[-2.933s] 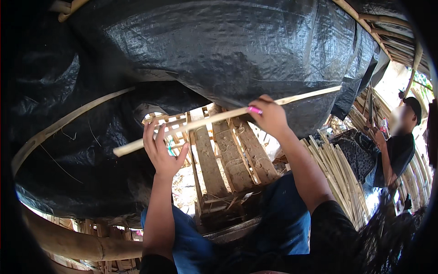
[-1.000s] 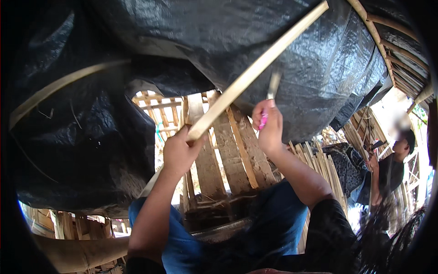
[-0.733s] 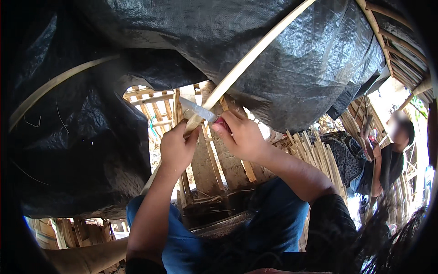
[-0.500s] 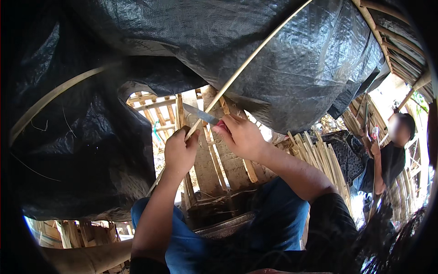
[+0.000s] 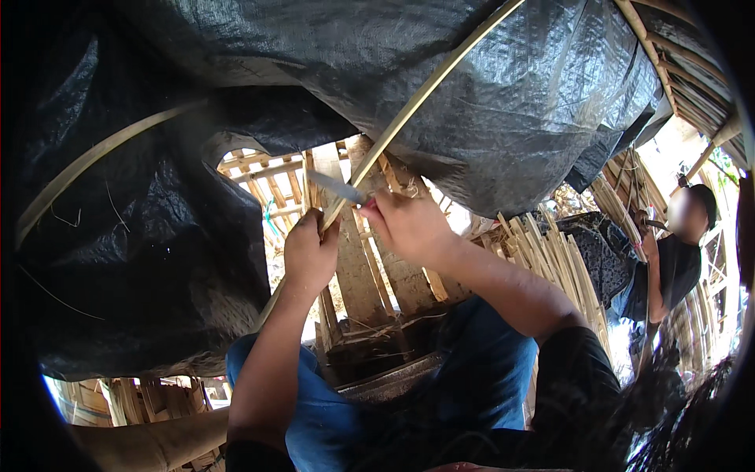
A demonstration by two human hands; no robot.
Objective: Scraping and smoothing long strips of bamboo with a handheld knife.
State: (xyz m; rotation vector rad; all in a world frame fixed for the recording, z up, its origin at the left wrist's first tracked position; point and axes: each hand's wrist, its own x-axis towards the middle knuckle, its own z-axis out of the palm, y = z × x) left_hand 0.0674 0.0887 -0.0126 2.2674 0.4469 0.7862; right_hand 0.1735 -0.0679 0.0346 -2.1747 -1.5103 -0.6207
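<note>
The left hand grips a bamboo strip, fingers wrapped tight. Just right of it, the right hand clasps a knife, whose blade meets the strip.

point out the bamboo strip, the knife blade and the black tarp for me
bamboo strip (image 5: 425, 98), head view, mid-length of the strip.
knife blade (image 5: 334, 186), head view, flat of the blade.
black tarp (image 5: 503, 118), head view, sunlit fold.

Bamboo strip: pale yellow, smooth, slightly glossy, gripped by left hand. Knife blade just above fingers: grey metal, dull shine; held by right hand. Tarp above fingers: black woven plastic, crinkled, glossy in sun. Wooden slats behind fingers: rough, weathered. Trousers below: blue cloth, matt. Bamboo splits right of fingers: dry, matt.
</note>
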